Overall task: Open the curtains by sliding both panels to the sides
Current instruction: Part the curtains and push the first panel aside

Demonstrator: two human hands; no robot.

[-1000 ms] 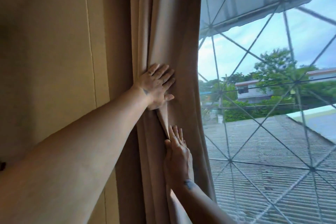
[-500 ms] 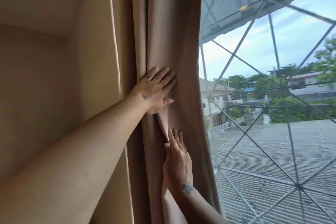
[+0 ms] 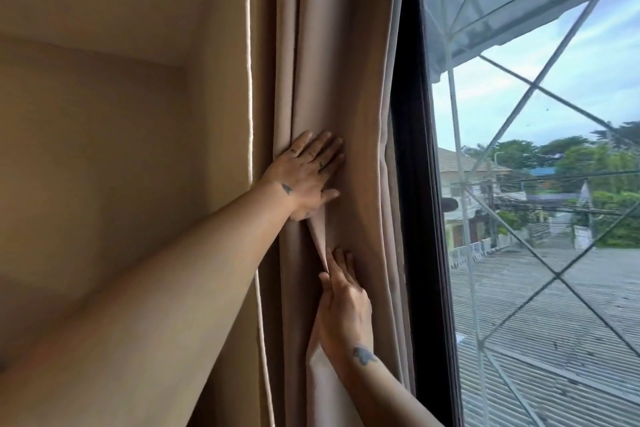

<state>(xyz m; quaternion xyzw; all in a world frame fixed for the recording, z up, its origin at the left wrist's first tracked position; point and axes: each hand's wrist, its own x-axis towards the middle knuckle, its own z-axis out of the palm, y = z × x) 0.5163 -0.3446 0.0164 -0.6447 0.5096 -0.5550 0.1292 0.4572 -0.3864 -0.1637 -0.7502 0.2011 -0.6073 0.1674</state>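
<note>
Left hand [image 3: 306, 175], flat with fingers spread, presses the gathered curtain panel [image 3: 332, 80] at frame centre; right hand [image 3: 343, 305], flat just below, fingers extended together, pushes a fold, gripping nothing. The panel sits bunched at the left of the window [image 3: 536, 184], beside the wall [image 3: 121, 149]. Risk: with open palms only, folds may likely spring back over the dark window frame [image 3: 412, 184] on release. Compared with half a second ago, both hands keep their pose; the frame edge now shows, the view shifted.
</note>
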